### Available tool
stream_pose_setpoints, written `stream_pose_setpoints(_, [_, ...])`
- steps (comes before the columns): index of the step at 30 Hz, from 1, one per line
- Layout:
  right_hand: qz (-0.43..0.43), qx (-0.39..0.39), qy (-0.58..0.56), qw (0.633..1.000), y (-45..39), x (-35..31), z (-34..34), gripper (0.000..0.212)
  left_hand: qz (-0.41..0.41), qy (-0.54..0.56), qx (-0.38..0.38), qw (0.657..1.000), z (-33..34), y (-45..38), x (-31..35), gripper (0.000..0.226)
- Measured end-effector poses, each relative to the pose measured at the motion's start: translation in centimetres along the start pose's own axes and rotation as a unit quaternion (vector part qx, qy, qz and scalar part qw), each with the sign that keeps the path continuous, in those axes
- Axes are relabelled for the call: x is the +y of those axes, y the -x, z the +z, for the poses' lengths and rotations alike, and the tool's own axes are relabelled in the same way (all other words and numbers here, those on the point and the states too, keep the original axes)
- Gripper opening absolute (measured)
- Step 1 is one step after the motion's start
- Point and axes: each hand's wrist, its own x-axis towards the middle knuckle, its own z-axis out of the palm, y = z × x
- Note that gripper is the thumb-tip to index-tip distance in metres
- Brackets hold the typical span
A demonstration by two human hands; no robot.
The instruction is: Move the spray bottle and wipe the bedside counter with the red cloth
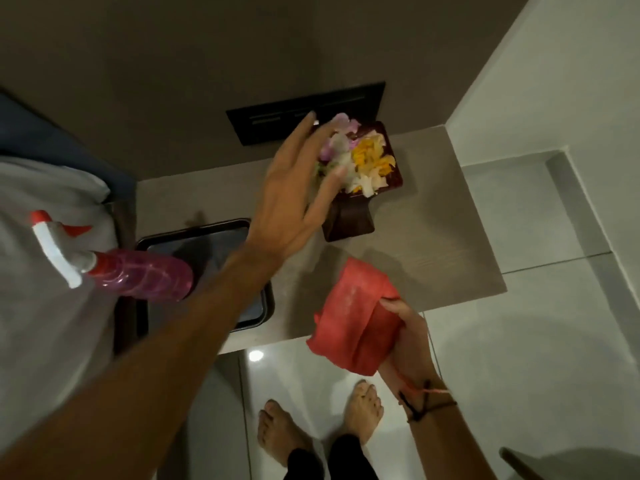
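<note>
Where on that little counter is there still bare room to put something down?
Bare counter runs right of the flower box, toward the white wall, above the red cloth. The left is crowded: dark tray with spray bottle.

Spray bottle (138,273) on tray (258,308), counter (433,237) left; flower dish (363,178) behind, seemingly against wall.

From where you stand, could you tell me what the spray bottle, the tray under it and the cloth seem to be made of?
The spray bottle looks like clear pink plastic: light passes through its body, and its trigger head is opaque white and red. The tray seems dark metal or lacquer with a glossy rim; I cannot tell which. The red cloth looks like soft matte fabric, folding limply in the right hand.
</note>
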Motion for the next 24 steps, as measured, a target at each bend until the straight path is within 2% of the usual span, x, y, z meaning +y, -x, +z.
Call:
stream_pose_setpoints(1, [0.023, -0.007, 0.014, 1.0, -0.9, 0.6, -0.2, 0.043, -0.087, 0.087, 0.022, 0.992, -0.5, 2.5, -0.5, 0.056])
stream_pose_setpoints(2, [0.038, -0.005, 0.043, 0.998, -1.7, 0.7, -0.2, 0.037, -0.186, 0.185, 0.016, 0.965, -0.9, 4.9, -1.0, 0.061])
stream_pose_setpoints(4, [0.057, -0.02, 0.14, 0.988, -3.5, 1.4, 0.5, 0.041, -0.349, 0.346, -0.035, 0.87, -1.6, 9.6, -2.3, 0.067])
stream_pose_setpoints(5, [0.05, -0.035, 0.196, 0.979, -4.6, 2.1, 1.6, 0.041, -0.397, 0.387, -0.054, 0.831, -2.2, 11.7, -3.2, 0.065])
stream_pose_setpoints(6, [0.02, -0.041, 0.242, 0.969, -5.6, 2.6, 2.1, 0.04, -0.424, 0.408, -0.068, 0.806, -2.4, 13.1, -3.7, 0.064])
stream_pose_setpoints(8, [-0.013, -0.057, 0.297, 0.953, -7.1, 3.8, 4.1, 0.043, -0.449, 0.422, -0.038, 0.787, -3.2, 14.5, -5.0, 0.062])
stream_pose_setpoints(10, [-0.038, -0.035, 0.346, 0.937, -8.9, 5.3, 6.0, 0.043, -0.479, 0.39, 0.033, 0.786, -3.9, 14.8, -6.4, 0.054])
stream_pose_setpoints(13, [-0.084, 0.022, 0.423, 0.902, -11.3, 6.6, 8.8, 0.014, -0.521, 0.336, 0.099, 0.778, -4.4, 13.9, -8.5, 0.049])
stream_pose_setpoints(14, [-0.1, 0.038, 0.446, 0.889, -12.0, 6.8, 9.4, 0.015, -0.531, 0.319, 0.107, 0.778, -4.2, 13.4, -9.2, 0.047])
stream_pose_setpoints(16, [-0.113, 0.052, 0.482, 0.867, -12.9, 7.0, 10.4, 0.019, -0.541, 0.268, 0.095, 0.791, -4.2, 12.7, -10.2, 0.045])
stream_pose_setpoints(20, [-0.121, 0.06, 0.505, 0.853, -12.1, 6.2, 11.3, 0.031, -0.513, 0.111, 0.011, 0.851, -5.3, 12.2, -10.3, 0.036])
stream_pose_setpoints(21, [-0.113, 0.066, 0.488, 0.863, -11.3, 5.6, 11.6, 0.034, -0.496, 0.082, -0.002, 0.864, -5.9, 12.0, -9.4, 0.034])
stream_pose_setpoints(22, [-0.09, 0.06, 0.443, 0.89, -10.2, 5.0, 11.9, 0.043, -0.468, 0.064, -0.013, 0.881, -6.2, 12.3, -8.6, 0.034])
stream_pose_setpoints(24, [0.015, 0.041, 0.282, 0.958, -7.2, 3.7, 12.6, 0.062, -0.433, 0.026, -0.035, 0.9, -7.9, 12.5, -6.2, 0.041])
